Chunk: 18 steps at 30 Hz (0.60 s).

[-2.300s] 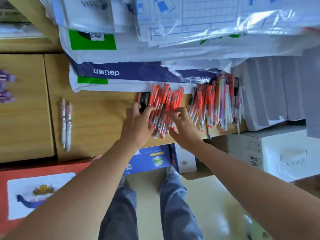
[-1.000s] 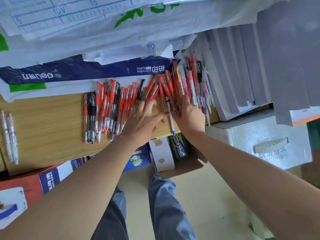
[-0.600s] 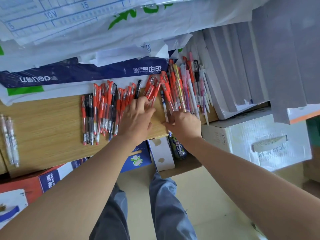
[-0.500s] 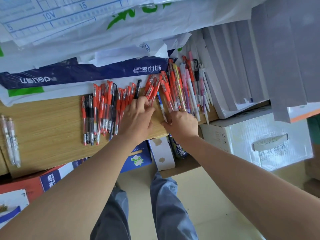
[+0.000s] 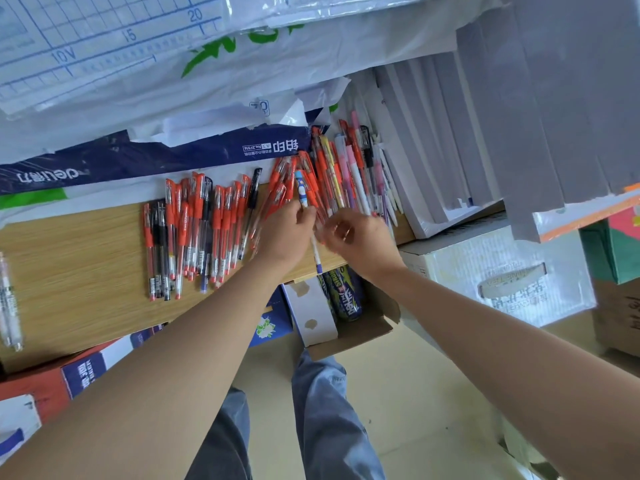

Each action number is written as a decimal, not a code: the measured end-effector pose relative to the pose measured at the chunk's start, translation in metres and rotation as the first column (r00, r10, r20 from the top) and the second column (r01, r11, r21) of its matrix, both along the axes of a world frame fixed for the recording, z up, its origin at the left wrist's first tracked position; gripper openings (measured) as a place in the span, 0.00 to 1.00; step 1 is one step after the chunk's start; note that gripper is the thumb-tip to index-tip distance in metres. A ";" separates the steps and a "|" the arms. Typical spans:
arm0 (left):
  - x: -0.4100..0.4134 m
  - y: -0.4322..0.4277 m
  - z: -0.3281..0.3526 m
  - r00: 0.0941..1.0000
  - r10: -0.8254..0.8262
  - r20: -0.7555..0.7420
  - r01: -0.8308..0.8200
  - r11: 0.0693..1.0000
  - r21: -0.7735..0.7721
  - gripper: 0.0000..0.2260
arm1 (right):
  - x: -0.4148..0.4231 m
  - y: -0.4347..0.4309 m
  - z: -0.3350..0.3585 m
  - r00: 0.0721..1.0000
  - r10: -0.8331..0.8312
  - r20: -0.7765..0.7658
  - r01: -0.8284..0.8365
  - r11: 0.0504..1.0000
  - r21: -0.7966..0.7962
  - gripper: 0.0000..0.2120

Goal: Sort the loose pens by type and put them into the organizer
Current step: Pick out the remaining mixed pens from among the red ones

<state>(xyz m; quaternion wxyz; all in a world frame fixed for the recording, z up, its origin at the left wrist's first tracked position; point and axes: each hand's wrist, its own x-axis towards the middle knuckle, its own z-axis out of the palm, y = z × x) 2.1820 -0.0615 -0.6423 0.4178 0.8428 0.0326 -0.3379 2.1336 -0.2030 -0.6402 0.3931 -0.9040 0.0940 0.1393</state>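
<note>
Since the earlier frame my left hand [image 5: 287, 233] has lifted the blue-capped pen [image 5: 304, 199] from the mixed heap [image 5: 346, 171] on the desk [image 5: 86, 258], pinching it; my right hand [image 5: 360, 242], blurred, grip unclear. I would draw it out lengthwise, sparing the sorted red row [image 5: 201, 230].

Wooden tabletop [image 5: 86, 265], paper reams [image 5: 149, 164] in blue-and-white wrap stacked along its far edge, torn wrapper on top. Plastic-sleeved chart sheets [image 5: 104, 39] over those. Grey folders [image 5: 519, 109] leaning at right, just beside the tabletop's end. White corrugated box [image 5: 502, 271] below them. Open cardboard box [image 5: 349, 327] under the front edge, holding a drink can [image 5: 343, 292] and a white carton [image 5: 313, 313]. Floor [image 5: 415, 393] beige; grey trouser legs [image 5: 325, 420] visible.
</note>
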 end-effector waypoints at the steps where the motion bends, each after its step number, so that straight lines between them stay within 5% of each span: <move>1: 0.002 0.001 -0.001 1.000 0.016 0.002 -0.016 1.000 -0.004 0.16 | 0.004 -0.005 -0.001 0.996 -0.080 0.036 0.082 0.995 -0.054 0.07; 6: 0.007 0.013 -0.007 0.999 0.042 0.030 -0.043 0.998 0.053 0.15 | 0.020 -0.007 -0.013 0.980 -0.200 -0.010 0.191 0.948 -0.255 0.20; 13: 0.011 0.019 -0.005 0.996 0.065 0.057 -0.068 0.997 0.043 0.15 | 0.026 0.028 -0.026 0.983 -0.174 -0.052 0.168 0.980 -0.107 0.19; 18: 0.014 0.017 -0.002 0.994 0.043 0.105 -0.043 0.999 0.001 0.15 | 0.024 0.013 -0.024 0.995 -0.100 -0.028 0.094 0.983 -0.158 0.16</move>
